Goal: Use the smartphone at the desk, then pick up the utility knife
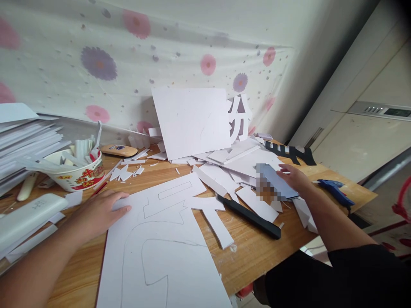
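My left hand lies on the upper left edge of a white foam board, thumb and forefinger apart. Pencil outlines of angular and curved shapes run over the board. At the right, my right hand has its fingers closed at the edge of a flat grey-blue phone, tilted among white scraps; part of it is pixelated. A black-handled cutter lies between the hands, its handle towards the right. Beside the board is a cut-out white piece with a long leg.
A paper bowl of glue sticks stands left, near a white case and stacked sheets. A blank white board leans at the back beside cut-out characters. A blue glue gun lies near the right table edge.
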{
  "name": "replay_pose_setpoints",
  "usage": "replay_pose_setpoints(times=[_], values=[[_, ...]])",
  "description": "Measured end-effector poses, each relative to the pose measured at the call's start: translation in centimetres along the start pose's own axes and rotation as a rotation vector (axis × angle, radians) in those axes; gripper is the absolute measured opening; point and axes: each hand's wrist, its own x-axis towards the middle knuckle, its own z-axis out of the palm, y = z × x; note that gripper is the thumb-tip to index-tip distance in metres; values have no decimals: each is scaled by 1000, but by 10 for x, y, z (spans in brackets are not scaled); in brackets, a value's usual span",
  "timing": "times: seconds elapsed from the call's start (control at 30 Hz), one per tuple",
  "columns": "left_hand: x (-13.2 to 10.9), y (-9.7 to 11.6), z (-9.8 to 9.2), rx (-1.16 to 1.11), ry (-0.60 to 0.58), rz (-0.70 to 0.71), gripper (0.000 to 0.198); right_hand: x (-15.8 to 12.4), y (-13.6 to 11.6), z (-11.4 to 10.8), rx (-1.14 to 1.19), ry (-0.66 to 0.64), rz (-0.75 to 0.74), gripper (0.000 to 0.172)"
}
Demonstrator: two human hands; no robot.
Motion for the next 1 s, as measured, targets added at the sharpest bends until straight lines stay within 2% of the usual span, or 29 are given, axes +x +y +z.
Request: replay_pose_setpoints(times=[0.2, 0.4, 0.6, 0.87, 1.0], values=[[1, -4, 4, -18, 27, 23, 63, -9, 12, -8, 124, 88, 20, 38], [7, -10, 9, 4, 4, 7, 67, -19, 16, -14, 218, 74, -9, 27], [6, -8, 6, 15, -2, 2, 69, -28, 15, -16, 213, 70, -37, 26], [5, -2, 3, 5, -8, 6, 69, -43, -8, -31, 106, 49, -56, 14], [5, -2, 2, 3, -5, -7, 69, -49, -20, -41, 33, -3, -51, 16]])
